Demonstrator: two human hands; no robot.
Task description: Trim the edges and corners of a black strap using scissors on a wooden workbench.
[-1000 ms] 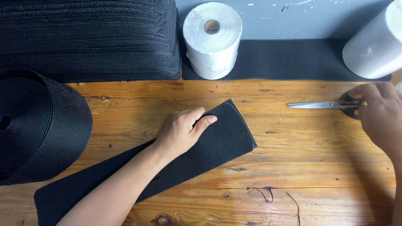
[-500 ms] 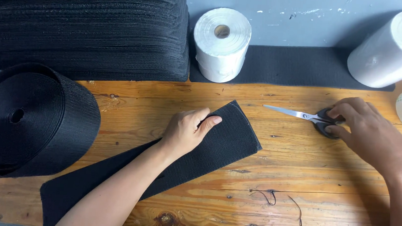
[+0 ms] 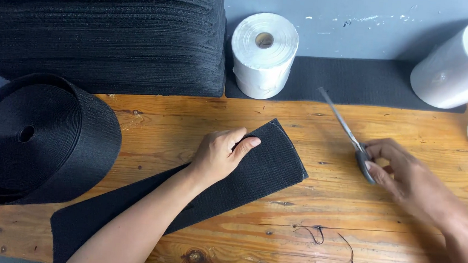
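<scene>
My left hand [image 3: 218, 155] lies flat on a wide strip of black webbing [image 3: 264, 166] that runs diagonally across the wooden table [image 3: 305, 213], pressing near its cut end. My right hand [image 3: 406, 174] grips the handles of a pair of scissors [image 3: 344, 128], lifted off the table to the right of the strip's end. The blades are together and point up and to the left, toward the back wall.
A large roll of black webbing [image 3: 38, 140] stands at the left. Behind it is a tall stack of black strips [image 3: 104, 29]. White tape rolls [image 3: 264, 54] [image 3: 464, 62] stand at the back. Loose black threads [image 3: 320, 236] lie on the table near the front.
My right hand has picked the scissors up from the table's right side and moved left toward the strip's end, blades now raised. My left hand stays on the webbing.
</scene>
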